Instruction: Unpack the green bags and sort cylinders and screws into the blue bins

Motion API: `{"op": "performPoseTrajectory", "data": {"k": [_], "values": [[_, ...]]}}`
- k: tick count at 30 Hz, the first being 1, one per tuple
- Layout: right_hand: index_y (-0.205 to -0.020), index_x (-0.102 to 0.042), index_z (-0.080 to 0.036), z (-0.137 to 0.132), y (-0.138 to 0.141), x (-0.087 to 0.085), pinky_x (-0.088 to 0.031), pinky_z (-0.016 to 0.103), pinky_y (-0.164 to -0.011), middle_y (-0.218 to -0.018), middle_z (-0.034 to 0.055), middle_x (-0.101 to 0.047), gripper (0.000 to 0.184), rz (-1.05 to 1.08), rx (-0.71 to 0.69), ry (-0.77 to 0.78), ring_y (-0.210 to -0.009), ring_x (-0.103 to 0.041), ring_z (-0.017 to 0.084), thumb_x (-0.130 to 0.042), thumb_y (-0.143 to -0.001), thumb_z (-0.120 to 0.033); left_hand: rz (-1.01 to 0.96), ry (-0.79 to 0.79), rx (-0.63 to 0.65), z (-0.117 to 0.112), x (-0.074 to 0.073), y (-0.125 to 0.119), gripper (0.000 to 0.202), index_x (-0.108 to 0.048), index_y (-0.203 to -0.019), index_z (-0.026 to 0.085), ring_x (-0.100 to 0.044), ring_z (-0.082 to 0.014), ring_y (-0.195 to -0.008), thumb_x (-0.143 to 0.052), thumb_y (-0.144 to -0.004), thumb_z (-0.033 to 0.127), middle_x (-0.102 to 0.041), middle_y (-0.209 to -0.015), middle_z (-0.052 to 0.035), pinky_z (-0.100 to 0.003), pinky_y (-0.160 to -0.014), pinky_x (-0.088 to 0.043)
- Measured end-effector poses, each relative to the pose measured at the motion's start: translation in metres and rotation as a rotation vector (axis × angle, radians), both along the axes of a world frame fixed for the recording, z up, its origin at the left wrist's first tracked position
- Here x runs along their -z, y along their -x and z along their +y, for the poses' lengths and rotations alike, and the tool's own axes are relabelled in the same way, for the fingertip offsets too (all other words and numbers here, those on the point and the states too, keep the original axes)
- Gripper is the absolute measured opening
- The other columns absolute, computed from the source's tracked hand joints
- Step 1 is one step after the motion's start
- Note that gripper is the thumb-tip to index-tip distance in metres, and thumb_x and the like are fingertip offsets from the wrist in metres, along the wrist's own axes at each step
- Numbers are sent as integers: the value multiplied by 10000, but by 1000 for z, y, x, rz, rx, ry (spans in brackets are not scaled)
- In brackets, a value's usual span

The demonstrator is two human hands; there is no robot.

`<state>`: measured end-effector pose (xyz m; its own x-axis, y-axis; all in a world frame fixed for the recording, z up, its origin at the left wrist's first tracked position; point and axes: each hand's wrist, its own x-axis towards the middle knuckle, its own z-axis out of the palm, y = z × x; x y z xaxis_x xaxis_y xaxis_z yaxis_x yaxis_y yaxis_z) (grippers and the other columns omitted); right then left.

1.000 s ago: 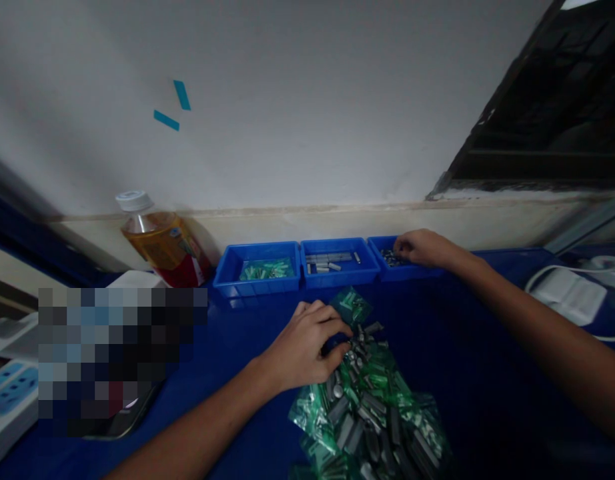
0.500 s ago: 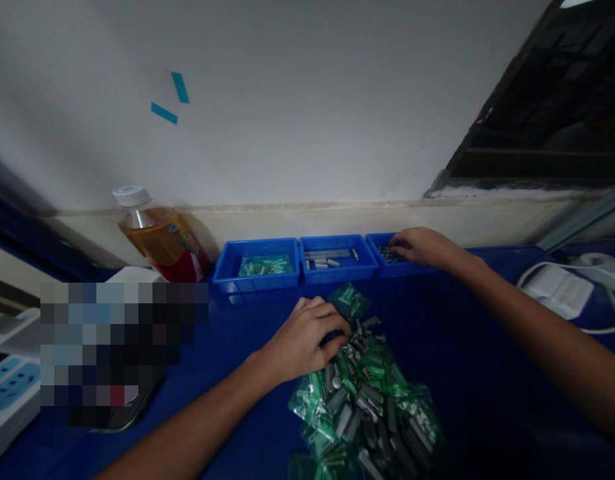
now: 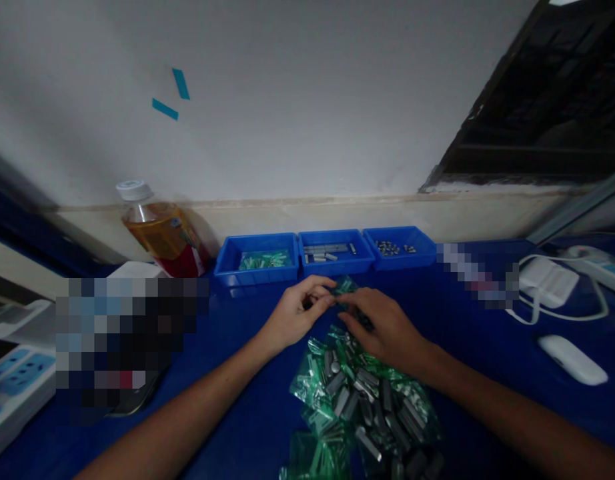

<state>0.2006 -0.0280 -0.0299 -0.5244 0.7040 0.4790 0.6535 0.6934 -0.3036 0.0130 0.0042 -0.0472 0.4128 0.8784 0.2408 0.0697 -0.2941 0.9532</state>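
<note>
Blue tabletop (image 3: 227, 323): from afar I watch left hand (image 3: 293, 315) and right hand (image 3: 390, 330) together at a green bag (image 3: 346, 285) beyond heaped parts (image 3: 351, 403), grip unclear; it looks light, slippery, best pinched edgewise.

2 hands (image 3: 293, 312) and 2 forearms (image 3: 222, 393) are bare.

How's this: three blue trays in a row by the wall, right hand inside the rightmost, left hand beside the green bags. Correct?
Not the right hand: the head view shows it beside the left hand, near the green bags, not in the rightmost tray. Rest holds.
</note>
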Motion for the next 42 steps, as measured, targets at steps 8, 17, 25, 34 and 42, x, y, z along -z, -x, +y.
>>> {"op": "performPoseTrajectory", "data": {"k": [8, 17, 25, 34, 42], "values": [[-927, -552, -191, 24, 7, 4, -424, 254, -605, -723, 14, -565, 80, 142, -49, 69, -668, -552, 141, -483, -887, -188, -68, 60, -21, -1, 0, 0, 240, -466, -1053, 164, -559, -118, -680, -533, -873, 309, -588, -735, 8, -232, -642, -409], [-832, -545, -198, 22, 6, 12, -402, 242, -542, -654, -8, -538, 95, 203, 16, 156, -580, -525, 124, -471, -889, -218, 136, -123, -59, -5, -5, 0, 115, -550, -954, 163, -588, -130, -740, -548, -851, 214, -618, -808, -14, -237, -651, -444], [-994, -509, -201, 22, 2, 18, -420, 258, -590, -741, 3, -563, 132, 179, -2, 122, -642, -546, 136, -522, -864, -219, 191, -87, -102, -4, -7, 0, 146, -545, -843, 152, -501, -96, -602, -550, -861, 297, -526, -668, 33, -208, -559, -394], [-919, -505, -206, 20, 4, 16, -405, 279, -611, -734, 16, -565, 63, 137, -3, 63, -683, -545, 152, -445, -910, -191, 208, -88, -73, -6, -8, 1, 165, -538, -916, 157, -523, -104, -628, -504, -889, 316, -546, -703, 21, -212, -564, -406], [-866, -525, -200, 21, 3, 17, -408, 285, -608, -711, 25, -570, 155, 110, -7, 51, -674, -548, 156, -385, -933, -195, 230, -232, -82, -6, -7, 1, 124, -587, -957, 172, -567, -123, -741, -582, -839, 208, -592, -780, 3, -224, -666, -438]]}}
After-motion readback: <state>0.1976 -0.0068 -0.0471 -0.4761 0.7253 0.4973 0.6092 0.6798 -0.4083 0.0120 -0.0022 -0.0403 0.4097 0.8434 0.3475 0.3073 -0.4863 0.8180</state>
